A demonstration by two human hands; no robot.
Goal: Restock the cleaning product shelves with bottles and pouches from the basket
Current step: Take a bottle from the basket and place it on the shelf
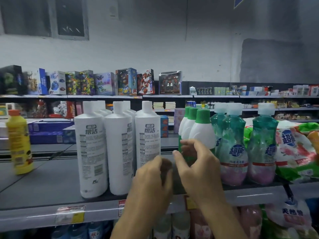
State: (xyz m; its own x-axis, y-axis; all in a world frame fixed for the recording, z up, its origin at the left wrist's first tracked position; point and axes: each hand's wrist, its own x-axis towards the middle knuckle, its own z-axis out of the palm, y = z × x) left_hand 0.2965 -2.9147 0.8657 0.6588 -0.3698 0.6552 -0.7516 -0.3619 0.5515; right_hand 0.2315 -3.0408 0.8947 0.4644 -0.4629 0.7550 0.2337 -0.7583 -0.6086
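My right hand (200, 169) reaches onto the grey shelf (51, 185), its thumb and curled fingers round the green lower part of the front green-capped white bottle (202, 133). Two more green-capped bottles stand behind it. My left hand (151, 185) hovers just left of it, beside the white bottles (93, 149), with fingers loosely curled and nothing visible in them. Teal bottles (233, 149) with white caps stand to the right of the green-capped ones. The basket is out of view.
A yellow bottle (19, 142) stands alone at the shelf's far left, with bare shelf between it and the white bottles. Green and pink pouches (293, 152) lie at the right end. More bottles and pouches (290, 216) fill the shelf below. Toy boxes (126, 81) line the aisle behind.
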